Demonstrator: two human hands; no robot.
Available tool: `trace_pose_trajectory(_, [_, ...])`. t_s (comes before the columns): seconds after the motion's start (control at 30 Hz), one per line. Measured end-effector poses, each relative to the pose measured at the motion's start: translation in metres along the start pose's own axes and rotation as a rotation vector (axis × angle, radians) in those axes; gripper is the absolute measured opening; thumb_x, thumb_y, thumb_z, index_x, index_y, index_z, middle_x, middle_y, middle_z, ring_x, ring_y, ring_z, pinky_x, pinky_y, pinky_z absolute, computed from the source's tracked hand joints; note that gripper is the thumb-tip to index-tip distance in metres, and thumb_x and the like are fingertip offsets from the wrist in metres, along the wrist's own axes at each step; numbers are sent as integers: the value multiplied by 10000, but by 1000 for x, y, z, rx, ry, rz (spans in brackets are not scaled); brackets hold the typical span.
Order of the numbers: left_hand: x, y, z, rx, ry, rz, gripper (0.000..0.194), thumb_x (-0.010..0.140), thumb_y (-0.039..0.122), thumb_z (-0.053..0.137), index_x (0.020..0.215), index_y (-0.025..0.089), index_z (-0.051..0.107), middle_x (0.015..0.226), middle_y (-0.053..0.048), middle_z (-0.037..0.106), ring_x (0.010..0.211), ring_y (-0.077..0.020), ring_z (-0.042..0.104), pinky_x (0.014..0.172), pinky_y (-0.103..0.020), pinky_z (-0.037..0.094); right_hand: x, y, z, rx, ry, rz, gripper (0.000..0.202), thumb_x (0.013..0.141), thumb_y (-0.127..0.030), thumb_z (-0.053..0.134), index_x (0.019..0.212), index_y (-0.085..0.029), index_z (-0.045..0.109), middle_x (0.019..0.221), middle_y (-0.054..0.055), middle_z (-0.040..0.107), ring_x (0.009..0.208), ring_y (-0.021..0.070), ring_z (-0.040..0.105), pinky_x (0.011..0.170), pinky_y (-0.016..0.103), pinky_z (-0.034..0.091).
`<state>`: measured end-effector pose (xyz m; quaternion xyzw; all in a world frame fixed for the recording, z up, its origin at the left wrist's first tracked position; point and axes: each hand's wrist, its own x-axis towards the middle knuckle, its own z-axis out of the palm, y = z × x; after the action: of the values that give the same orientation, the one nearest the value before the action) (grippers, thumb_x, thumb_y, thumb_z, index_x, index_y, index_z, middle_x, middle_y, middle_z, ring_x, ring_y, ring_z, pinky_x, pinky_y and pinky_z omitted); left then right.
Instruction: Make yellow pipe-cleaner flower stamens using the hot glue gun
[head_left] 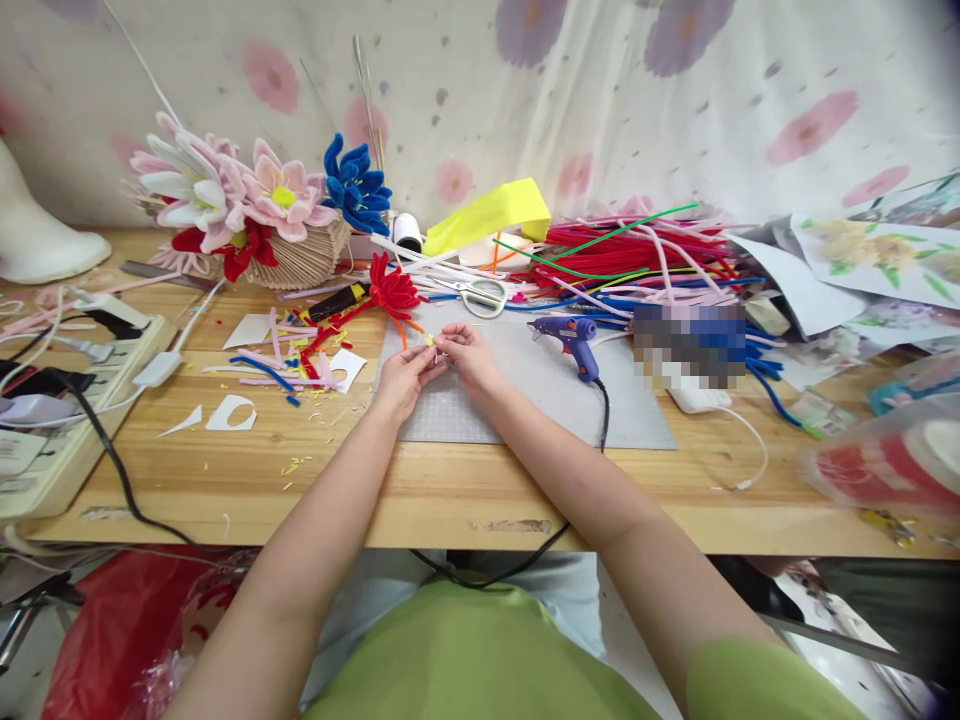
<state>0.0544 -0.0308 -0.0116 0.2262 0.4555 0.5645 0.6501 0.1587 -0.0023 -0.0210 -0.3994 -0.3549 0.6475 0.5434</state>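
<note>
Clad in a green T-shirt (465, 660) at the bottom edge, leaning toward a wooden table (300, 500) with both bare forearms converging over a gray mat (487, 425). Pinching a small yellow piece (430, 340) between thumb and fingers of the left hand (405, 380), and closing the fingertips of the right hand (466, 352) together just beside it; too small to tell exactly what is between those.

Just beyond the fingers, to the left, a red chenille flower (393, 290) near a yellow-and-black utility knife (334, 302). Directly beyond the fingers, white-handled scissors (482, 297). To the right of the fingers, on the mat, a blue-purple glue gun (574, 335), trailing a black cord (604, 420) toward the table's near edge. Left of the fingers, chenille stem offcuts, yellow clippings and cut paper scraps (231, 413).

Farther beyond the fingers, a folded yellow sheet (491, 215) beside red chenille stems (622, 255). Far left of the fingers, a blue chenille flower (356, 180), a pink chenille flower (281, 190) above a pleated holder (296, 260), and a power strip (75, 420). Far right of the fingers, floral-printed sheets (885, 250) and a clear plastic cup (892, 460). Behind everything, a flower-patterned curtain (600, 100).
</note>
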Motion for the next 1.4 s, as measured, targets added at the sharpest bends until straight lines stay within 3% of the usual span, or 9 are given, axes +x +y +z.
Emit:
trace_pose_trajectory(0.27, [0,2,-3,89,-65,30,128,631,138,725,687,110,613,637,-8,645,596,-79,602,704,-282,549,-8,-19,-5,-5,-101,154,296,623,-202,696,852,-196,509,691,-46,631,583,76,564,564,209,432])
trace_pose_trajectory(0.43, [0,0,-3,230,-78,100,198,579,214,755,697,108,635,641,-16,640,585,-98,598,613,-268,541,-5,-30,-7,-197,-188,77,399,570,-201,740,885,-194,497,689,-30,663,582,94,583,560,219,435])
trace_pose_trajectory(0.6, [1,-2,-3,295,-23,153,226,543,228,761,684,107,632,621,-6,623,577,-111,590,568,-265,529,0,-31,-4,-345,-175,5,319,593,-195,716,819,-195,491,635,-36,654,584,101,591,615,250,472])
trace_pose_trajectory(0.87, [2,-3,-5,331,-38,150,257,538,274,777,672,108,633,624,-15,620,591,-122,593,618,-302,536,-1,-33,-5,-350,-271,4,392,570,-206,750,860,-200,487,687,-10,672,596,119,599,609,268,478])
trace_pose_trajectory(1.0, [-1,1,-5,317,-67,124,229,553,245,771,690,110,647,662,-21,637,603,-118,598,628,-294,539,0,-34,-5,-334,-235,-7,356,541,-195,761,780,-193,498,617,-25,649,546,111,576,577,258,460])
trace_pose_trajectory(1.17, [-5,10,-5,239,-180,-9,252,630,295,744,790,114,673,834,-75,675,648,-133,629,602,-294,549,2,-37,-7,-290,-190,5,331,537,-207,745,752,-188,494,606,-33,652,523,95,558,561,240,422])
trace_pose_trajectory(1.4, [-5,9,-7,283,-180,-16,228,630,277,757,775,112,694,870,-88,681,719,-131,630,611,-259,553,0,-42,-5,-323,-169,61,309,536,-169,734,737,-183,500,609,-18,654,548,106,564,554,234,395])
